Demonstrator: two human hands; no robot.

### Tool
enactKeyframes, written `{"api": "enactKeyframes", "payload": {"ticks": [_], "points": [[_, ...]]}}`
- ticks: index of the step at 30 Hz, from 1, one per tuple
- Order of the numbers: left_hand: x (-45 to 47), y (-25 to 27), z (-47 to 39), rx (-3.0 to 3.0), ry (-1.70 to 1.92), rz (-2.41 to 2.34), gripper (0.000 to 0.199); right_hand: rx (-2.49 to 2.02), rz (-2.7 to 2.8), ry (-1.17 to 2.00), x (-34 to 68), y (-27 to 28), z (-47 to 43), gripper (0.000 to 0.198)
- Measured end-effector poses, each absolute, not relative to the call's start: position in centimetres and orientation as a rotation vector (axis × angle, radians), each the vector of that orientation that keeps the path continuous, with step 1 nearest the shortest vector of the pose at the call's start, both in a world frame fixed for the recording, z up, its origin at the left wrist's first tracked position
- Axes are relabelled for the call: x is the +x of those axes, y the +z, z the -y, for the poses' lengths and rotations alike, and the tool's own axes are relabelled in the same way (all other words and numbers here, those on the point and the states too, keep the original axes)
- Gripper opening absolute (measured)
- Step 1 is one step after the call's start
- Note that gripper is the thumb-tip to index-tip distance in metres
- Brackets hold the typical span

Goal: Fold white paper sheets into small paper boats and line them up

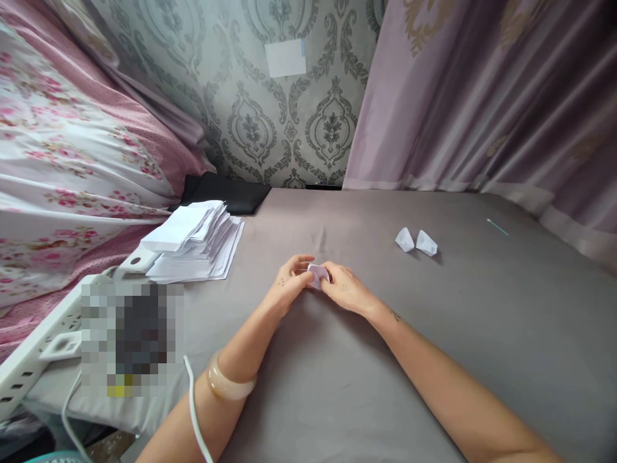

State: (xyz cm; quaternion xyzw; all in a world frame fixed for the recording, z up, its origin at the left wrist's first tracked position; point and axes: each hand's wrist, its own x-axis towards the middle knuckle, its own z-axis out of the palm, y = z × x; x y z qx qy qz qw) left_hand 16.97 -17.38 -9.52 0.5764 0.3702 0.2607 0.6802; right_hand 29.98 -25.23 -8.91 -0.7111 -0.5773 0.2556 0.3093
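A small piece of folded paper (317,274) is held between both hands above the middle of the grey-covered surface. My left hand (293,280) grips its left side, thumb across the front. My right hand (343,286) pinches the right side, with the fingers behind mostly hidden. To the right, farther back, lie two white folded paper pieces, a left one (405,240) and a right one (427,243), apart from my hands.
At the left a tall stack of white paper (195,247) stands beside a black flat item (231,193). A white power strip (43,341) runs along the left edge, and a white cable (194,405) crosses by my left forearm. A thin cotton swab (497,227) lies far right.
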Motion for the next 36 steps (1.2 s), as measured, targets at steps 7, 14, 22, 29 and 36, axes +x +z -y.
{"api": "enactKeyframes", "payload": {"ticks": [7,14,22,29,36], "points": [[16.9,-10.9,16.6,1.59,0.738,-0.825,0.024,-1.881,1.498,0.601,30.0,-9.4,25.2,0.033],[16.8,-11.0,16.4,1.524,0.727,-0.878,0.021,-1.869,1.531,0.468,29.9,-9.5,25.0,0.031],[16.6,-9.5,16.3,1.233,0.742,-0.951,0.018,-1.766,1.909,0.215,29.8,-8.9,25.7,0.022],[16.6,-9.8,16.0,1.197,0.683,-0.918,0.019,-1.821,1.899,0.108,30.0,-9.9,25.5,0.026],[16.7,-10.2,16.0,1.198,0.717,-0.872,0.021,-1.816,1.92,0.09,29.4,-9.9,25.5,0.026]]}}
